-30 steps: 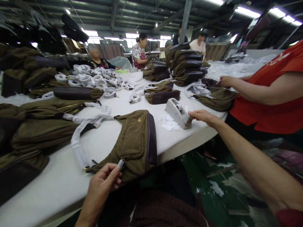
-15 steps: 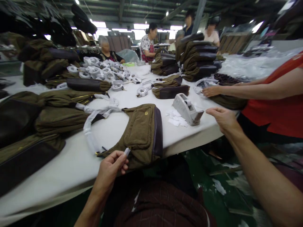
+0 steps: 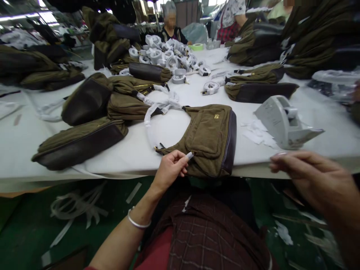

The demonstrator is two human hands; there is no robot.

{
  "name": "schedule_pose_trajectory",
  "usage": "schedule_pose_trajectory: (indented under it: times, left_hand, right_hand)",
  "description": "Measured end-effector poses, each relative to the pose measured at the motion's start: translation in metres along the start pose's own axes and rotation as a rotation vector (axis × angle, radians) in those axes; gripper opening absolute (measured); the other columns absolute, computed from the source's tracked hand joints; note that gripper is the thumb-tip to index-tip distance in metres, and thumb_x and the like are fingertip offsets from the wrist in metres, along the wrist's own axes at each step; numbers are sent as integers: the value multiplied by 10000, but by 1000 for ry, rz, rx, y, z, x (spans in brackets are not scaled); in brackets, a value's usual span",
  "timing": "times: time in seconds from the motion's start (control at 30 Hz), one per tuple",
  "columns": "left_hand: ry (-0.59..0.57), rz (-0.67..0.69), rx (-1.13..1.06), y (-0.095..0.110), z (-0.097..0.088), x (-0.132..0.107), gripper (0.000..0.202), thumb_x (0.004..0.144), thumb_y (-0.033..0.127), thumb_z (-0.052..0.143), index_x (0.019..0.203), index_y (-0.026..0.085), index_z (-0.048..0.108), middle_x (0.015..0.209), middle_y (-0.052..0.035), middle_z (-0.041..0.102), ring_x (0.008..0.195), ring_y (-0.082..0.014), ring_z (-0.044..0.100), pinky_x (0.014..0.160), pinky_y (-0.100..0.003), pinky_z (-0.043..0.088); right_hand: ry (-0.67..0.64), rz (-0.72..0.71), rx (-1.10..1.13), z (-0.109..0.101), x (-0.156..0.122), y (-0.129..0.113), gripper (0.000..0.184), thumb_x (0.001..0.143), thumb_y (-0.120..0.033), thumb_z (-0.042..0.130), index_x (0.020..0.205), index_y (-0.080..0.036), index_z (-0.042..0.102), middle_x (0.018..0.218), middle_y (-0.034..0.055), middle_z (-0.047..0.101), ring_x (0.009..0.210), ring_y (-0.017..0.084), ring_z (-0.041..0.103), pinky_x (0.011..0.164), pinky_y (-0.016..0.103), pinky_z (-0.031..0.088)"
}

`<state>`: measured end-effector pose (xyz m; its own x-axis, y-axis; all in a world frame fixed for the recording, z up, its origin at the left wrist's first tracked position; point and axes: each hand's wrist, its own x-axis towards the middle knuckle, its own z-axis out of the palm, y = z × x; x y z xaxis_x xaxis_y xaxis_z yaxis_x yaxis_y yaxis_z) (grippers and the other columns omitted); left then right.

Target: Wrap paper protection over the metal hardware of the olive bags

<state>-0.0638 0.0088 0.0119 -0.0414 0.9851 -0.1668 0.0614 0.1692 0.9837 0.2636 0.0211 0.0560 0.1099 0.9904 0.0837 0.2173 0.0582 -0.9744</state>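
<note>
A brown-green corduroy shoulder bag with a dark base panel lies at the table's front edge, its strap wrapped in white. My left hand pinches the bag's zipper pull, which has a pale wrap around it. To the right, my right hand hovers off the table edge, thumb and fingers pressed together. Something pale shows at its fingertips, too blurred to name. Just beyond that hand stands a grey tape dispenser, with small white paper slips beside it.
More bags lie at left and in a stack at right. Rolled, white-wrapped straps form a heap at the back. A co-worker sits behind it. Scraps and strips litter the green floor.
The view has turned left. My right hand has come away from the dispenser's cutting end, nearer the bag. My left hand still pinches the zipper pull.
</note>
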Motion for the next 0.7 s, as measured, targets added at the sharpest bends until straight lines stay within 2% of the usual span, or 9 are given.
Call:
schedule_pose_trajectory:
  times: [0.03,0.07,0.13,0.2,0.23,0.3,0.47,0.7]
  left_hand:
    - [9,24,66,2,-1,-2,280,844,415,635,774,150,578,598,34,586,486,-77,563,440,-160,446]
    - [21,48,131,4,-1,-4,267,860,404,617,779,153,581,595,37,576,496,-80,564,450,-162,450]
    - [43,101,240,8,-3,-9,246,880,385,593,782,158,589,598,40,566,515,-82,563,474,-166,454]
    - [54,148,299,9,-6,-14,230,883,363,592,771,163,592,615,38,569,537,-81,561,499,-167,454]
    - [48,157,299,9,-7,-15,226,883,358,594,766,165,590,622,37,575,541,-81,560,505,-167,454]
    - [13,126,254,7,-8,-18,225,879,367,597,772,170,585,629,36,585,539,-85,561,495,-171,461]
    - [-51,21,127,1,-3,-19,235,870,392,599,785,174,578,621,35,587,523,-95,564,462,-181,481]
    - [-20,113,230,-3,1,-19,247,892,396,589,781,175,590,661,22,600,548,-94,579,497,-186,475]
  right_hand:
    - [-120,-21,89,29,-14,-12,107,761,-400,751,739,-296,734,775,83,703,710,191,667,699,339,543]
    - [-305,-13,177,59,-26,-22,113,787,-379,734,739,-277,721,796,62,707,707,186,669,683,332,556]
    - [-590,0,319,110,-46,-33,142,850,-361,675,785,-239,712,823,45,715,740,177,674,711,329,564]
    - [-646,24,361,145,-54,-32,175,862,-369,664,828,-204,711,840,50,725,787,175,674,738,314,558]
    - [-627,39,356,154,-54,-28,190,862,-375,664,841,-192,711,840,51,726,798,170,671,750,303,551]
    - [-553,77,311,161,-47,-17,208,857,-385,669,850,-180,707,829,47,724,793,159,662,757,282,534]
    - [-472,136,205,152,-30,2,231,829,-397,699,820,-167,689,790,43,717,765,158,654,746,276,519]
    - [-369,248,191,165,-34,-1,334,802,-471,711,728,-154,638,649,21,674,576,124,629,578,233,509]
